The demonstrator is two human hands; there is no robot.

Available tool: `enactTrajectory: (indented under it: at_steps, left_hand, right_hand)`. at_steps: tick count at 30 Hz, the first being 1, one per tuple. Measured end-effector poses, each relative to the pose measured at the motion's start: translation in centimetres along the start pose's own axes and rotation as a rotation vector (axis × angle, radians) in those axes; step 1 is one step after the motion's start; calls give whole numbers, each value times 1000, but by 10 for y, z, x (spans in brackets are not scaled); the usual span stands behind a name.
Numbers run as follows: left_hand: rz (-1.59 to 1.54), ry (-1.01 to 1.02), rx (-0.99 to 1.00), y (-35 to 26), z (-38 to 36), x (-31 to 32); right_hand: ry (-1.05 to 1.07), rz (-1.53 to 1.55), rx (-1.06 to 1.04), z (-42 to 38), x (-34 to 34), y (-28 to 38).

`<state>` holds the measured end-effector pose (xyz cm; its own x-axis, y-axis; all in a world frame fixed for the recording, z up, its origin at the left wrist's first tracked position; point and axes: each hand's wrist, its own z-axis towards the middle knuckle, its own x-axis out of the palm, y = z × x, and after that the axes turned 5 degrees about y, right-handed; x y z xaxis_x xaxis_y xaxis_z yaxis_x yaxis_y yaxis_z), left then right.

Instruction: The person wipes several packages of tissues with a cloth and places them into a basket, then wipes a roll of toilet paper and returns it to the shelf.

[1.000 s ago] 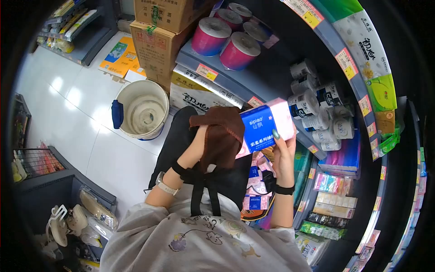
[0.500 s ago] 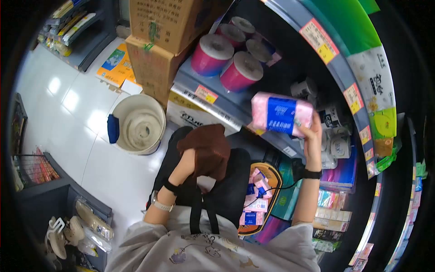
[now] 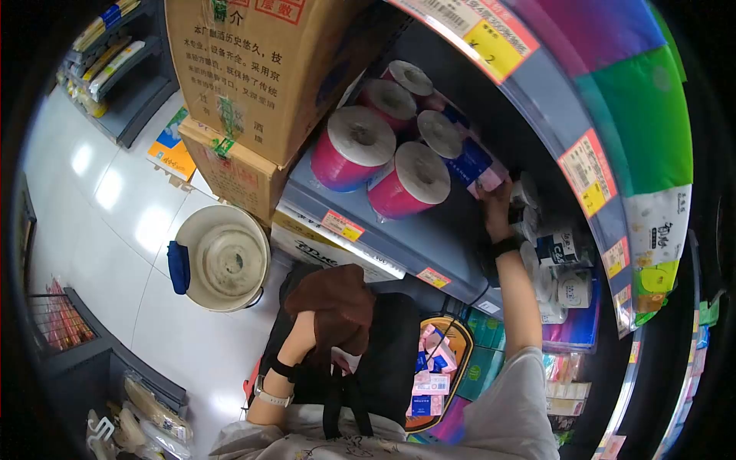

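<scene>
Five thick paper rolls with white tops and pink-to-blue sides (image 3: 357,144) stand on a grey metal shelf (image 3: 406,239), and just beside them the right hand (image 3: 497,203) reaches in with a soft rectangular pink-and-blue tissue pack (image 3: 470,162). Its fingers are closed around the pack's near pink end; the far end lies close behind the rolls. The left hand (image 3: 304,331) is over the lap, partly covered by a crumpled dark brown cloth (image 3: 339,307); its fingertips are hidden, so I cannot tell how tightly they are closed. Below the shelf, an orange-brown, dark-edged container (image 3: 461,337) holds several small pink, white and blue packs (image 3: 432,385). On the white tiled floor (image 3: 146,264) stands a round cream plastic bucket (image 3: 198,270), a dark blue cloth (image 3: 178,267) over its rim, near two stacked brown cardboard boxes (image 3: 238,92).
</scene>
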<state>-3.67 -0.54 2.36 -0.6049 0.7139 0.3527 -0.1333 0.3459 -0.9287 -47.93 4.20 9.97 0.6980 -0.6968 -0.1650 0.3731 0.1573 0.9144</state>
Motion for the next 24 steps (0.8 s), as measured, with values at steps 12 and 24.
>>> enactTrajectory:
  at_steps: [12,24]
  left_hand:
    - [127,67,-110,-13,5,-6]
    - [73,23,-83,-2,0,-13]
  right_hand:
    - [74,-381,121,24,12,-3]
    - [134,-281,319,43,36,-9]
